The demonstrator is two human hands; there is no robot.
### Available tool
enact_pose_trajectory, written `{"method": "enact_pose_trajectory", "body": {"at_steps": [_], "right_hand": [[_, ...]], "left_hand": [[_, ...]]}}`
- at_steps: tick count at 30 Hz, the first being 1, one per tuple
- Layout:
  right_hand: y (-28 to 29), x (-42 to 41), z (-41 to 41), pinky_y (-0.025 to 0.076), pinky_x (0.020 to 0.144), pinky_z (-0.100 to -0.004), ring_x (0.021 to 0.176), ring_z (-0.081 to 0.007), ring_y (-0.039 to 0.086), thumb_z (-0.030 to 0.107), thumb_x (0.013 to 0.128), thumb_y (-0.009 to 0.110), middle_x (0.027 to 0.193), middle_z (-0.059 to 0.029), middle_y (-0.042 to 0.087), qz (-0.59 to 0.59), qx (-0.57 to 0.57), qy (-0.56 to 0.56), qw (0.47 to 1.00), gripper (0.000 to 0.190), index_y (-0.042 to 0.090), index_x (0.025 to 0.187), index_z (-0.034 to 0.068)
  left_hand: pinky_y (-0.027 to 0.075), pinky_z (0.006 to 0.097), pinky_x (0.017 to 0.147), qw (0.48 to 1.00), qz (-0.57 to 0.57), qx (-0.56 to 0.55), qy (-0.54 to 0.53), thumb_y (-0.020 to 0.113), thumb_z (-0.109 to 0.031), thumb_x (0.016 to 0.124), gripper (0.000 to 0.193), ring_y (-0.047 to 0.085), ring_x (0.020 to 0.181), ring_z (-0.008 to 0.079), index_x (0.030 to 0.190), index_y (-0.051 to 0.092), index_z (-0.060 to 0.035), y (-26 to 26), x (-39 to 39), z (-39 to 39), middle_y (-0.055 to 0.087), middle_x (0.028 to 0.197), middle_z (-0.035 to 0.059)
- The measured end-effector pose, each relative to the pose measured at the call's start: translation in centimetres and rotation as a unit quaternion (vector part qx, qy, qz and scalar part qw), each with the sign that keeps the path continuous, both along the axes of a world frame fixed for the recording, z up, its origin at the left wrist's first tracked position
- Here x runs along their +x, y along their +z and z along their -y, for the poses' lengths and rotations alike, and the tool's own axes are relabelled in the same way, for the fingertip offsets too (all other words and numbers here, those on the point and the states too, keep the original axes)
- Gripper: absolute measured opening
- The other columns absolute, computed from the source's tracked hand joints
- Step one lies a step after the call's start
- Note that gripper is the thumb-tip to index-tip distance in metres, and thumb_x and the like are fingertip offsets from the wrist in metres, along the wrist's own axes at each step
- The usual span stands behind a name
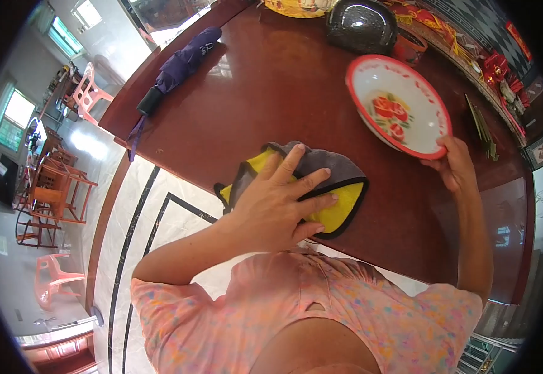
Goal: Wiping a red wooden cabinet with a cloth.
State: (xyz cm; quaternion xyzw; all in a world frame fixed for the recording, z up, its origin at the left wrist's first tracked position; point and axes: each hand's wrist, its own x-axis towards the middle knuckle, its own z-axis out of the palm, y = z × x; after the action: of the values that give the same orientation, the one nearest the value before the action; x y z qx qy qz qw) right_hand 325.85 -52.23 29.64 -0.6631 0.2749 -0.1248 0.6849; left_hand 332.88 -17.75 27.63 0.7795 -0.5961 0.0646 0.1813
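Note:
My right hand (456,163) grips the near right rim of a white enamel basin (423,112) with a red edge and a red flower print inside. The basin is tilted, its inside turned towards me. My left hand (283,201) lies with fingers spread on top of a folded grey and yellow cloth (339,168) with black edging. That cloth rests near the front edge of the dark red wooden table (271,93). Part of it is hidden under the hand.
A folded purple umbrella (182,65) lies at the table's left side. Along the back stand a glossy black object (362,28) and a yellow container (299,5). Long green leaves (481,128) lie at the right. Pink plastic chairs (89,91) stand off to the left.

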Motion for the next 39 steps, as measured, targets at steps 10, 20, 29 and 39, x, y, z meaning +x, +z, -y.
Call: {"method": "enact_pose_trajectory", "body": {"at_steps": [10, 20, 29, 39], "right_hand": [[-0.3, -10.0, 5.0, 0.057, 0.062, -0.0303, 0.075, -0.0185, 0.064, 0.011, 0.081, 0.047, 0.093, -0.0131, 0.061, -0.028, -0.01, -0.129, 0.991, 0.031, 0.05, 0.105, -0.008], [-0.6, -14.6, 5.7, 0.049, 0.05, -0.0232, 0.06, -0.0112, 0.06, 0.012, 0.08, 0.05, 0.077, -0.0056, 0.061, 0.0, 0.001, -0.124, 0.992, 0.019, 0.057, 0.091, -0.001], [1.0, -17.0, 6.6, 0.044, 0.055, -0.0249, 0.065, -0.0125, 0.055, 0.032, 0.088, 0.054, 0.078, -0.006, 0.057, -0.162, -0.098, -0.182, 0.965, 0.033, 0.056, 0.087, -0.001], [3.0, -13.3, -3.1, 0.039, 0.057, -0.0309, 0.067, -0.0188, 0.048, 0.006, 0.082, 0.059, 0.078, -0.0095, 0.05, 0.215, -0.692, -0.129, 0.677, 0.012, 0.051, 0.089, 0.0]], "left_hand": [[0.027, 0.0571, 0.099, 0.995, -0.004, 0.05, -0.082, 0.065, -0.031, 0.075, 0.044, 0.026, 0.126, 0.0442, 0.117, 0.057, -0.0232, 1.2, 2.3, 4.3, 0.045, 0.129, 0.0067], [0.026, 0.0589, 0.099, 0.989, 0.031, 0.045, -0.138, 0.059, -0.033, 0.078, 0.041, 0.026, 0.124, 0.0475, 0.118, 0.057, -0.0228, 0.8, 4.0, 8.9, 0.044, 0.129, 0.0092], [0.029, 0.0537, 0.1, 0.967, 0.022, 0.052, -0.25, 0.061, -0.039, 0.074, 0.041, 0.033, 0.122, 0.0423, 0.112, 0.061, -0.0237, 0.8, 3.8, 11.4, 0.05, 0.126, 0.0019], [0.03, 0.0532, 0.099, 0.985, 0.166, 0.048, 0.012, 0.049, -0.039, 0.084, 0.039, 0.038, 0.117, 0.0431, 0.118, 0.057, -0.0216, -2.7, 14.1, 17.2, 0.049, 0.127, 0.0062]]}}
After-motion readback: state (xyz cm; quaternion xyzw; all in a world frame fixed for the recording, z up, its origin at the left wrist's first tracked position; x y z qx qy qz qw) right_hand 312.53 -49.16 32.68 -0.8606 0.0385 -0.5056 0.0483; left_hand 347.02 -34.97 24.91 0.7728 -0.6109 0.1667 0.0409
